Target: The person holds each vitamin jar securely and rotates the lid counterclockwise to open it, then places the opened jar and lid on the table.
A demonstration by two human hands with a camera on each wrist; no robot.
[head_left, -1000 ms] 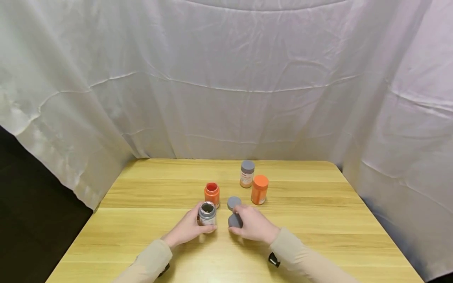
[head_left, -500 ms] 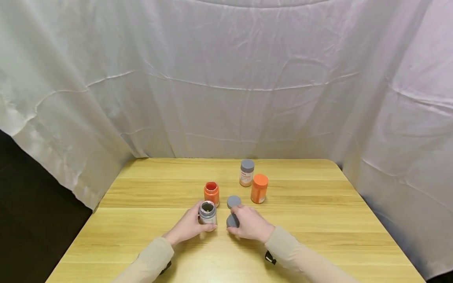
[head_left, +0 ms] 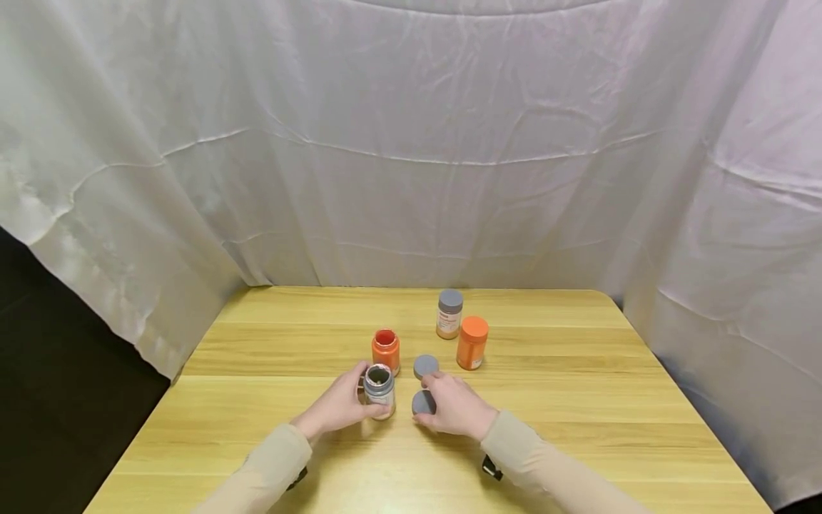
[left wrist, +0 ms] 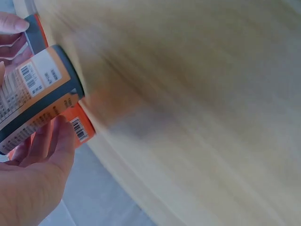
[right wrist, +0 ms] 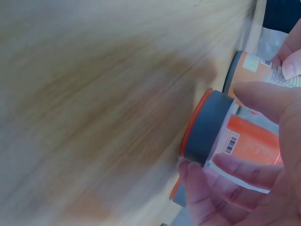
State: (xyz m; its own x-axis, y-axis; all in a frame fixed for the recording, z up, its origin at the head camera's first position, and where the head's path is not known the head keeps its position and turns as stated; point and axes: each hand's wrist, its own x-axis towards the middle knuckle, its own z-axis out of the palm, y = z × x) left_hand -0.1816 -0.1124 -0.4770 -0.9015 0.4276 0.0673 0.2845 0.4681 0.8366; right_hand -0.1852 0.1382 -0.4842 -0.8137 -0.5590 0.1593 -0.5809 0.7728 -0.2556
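Observation:
In the head view my left hand [head_left: 340, 403] grips an open jar [head_left: 380, 400] with a grey neck and a dark inside, upright. The left wrist view shows the label side of this jar [left wrist: 42, 89], with fingers along its side. To the right, my right hand [head_left: 457, 405] holds a grey lid [head_left: 423, 402] between thumb and fingertips, low at the table. In the right wrist view this lid [right wrist: 207, 125] has an orange rim that faces the wood. A second grey lid [head_left: 426, 366] lies just beyond the hand. Behind the held jar stands an open orange jar [head_left: 385, 351], red inside.
Farther back stand a capped jar with a grey lid [head_left: 449, 314] and an orange-lidded jar [head_left: 472, 343], close together. The wooden table [head_left: 289, 328] ends at a grey-white curtain [head_left: 411, 200] behind and at the sides.
My right hand and the lid in it have shifted slightly left, and the lid now lies flatter. The left hand and its jar stay almost in place.

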